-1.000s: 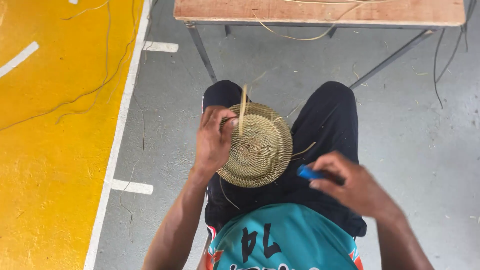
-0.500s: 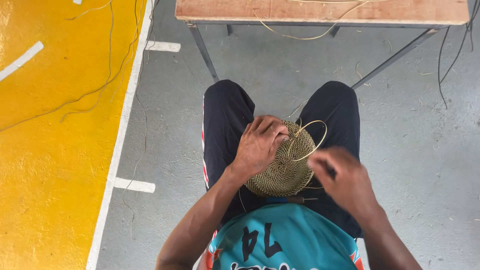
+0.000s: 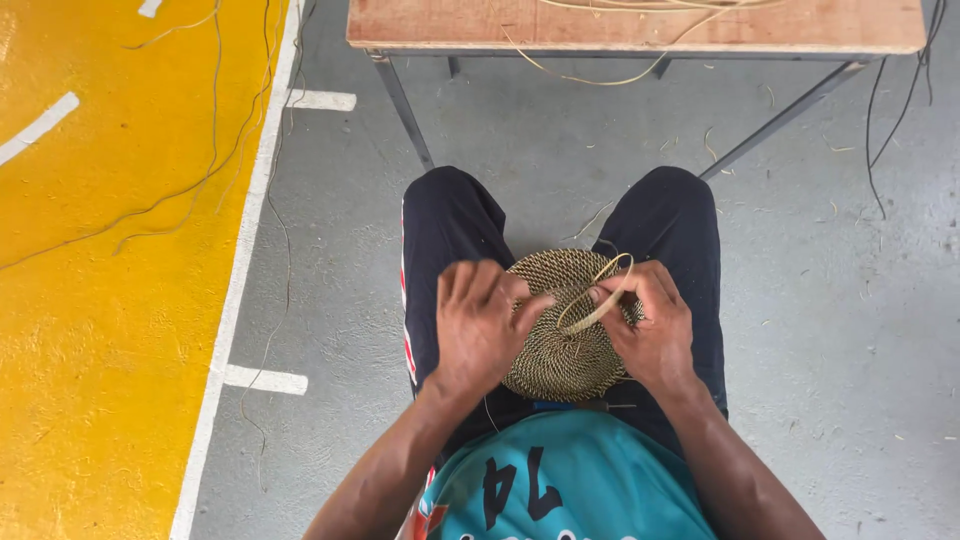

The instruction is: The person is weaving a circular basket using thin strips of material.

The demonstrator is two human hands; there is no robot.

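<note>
A round woven disc of tan cane lies flat on my lap, between my knees in dark trousers. My left hand rests on its left side, fingers spread over the rim and thumb pressing on the weave. My right hand sits at the disc's right edge and pinches a pale cane strip that curls in a loop above the weave. A small blue tool shows just below the disc, against my teal shirt.
A wooden bench top on grey metal legs stands in front of my knees, with loose cane strands on it. The floor is grey concrete, with a yellow painted area and white lines at the left. Thin strands trail across the floor.
The disc has gone from held upright to lying flat on my lap. My right hand left the blue tool and came in to grip the looped strip at the disc's right edge.
</note>
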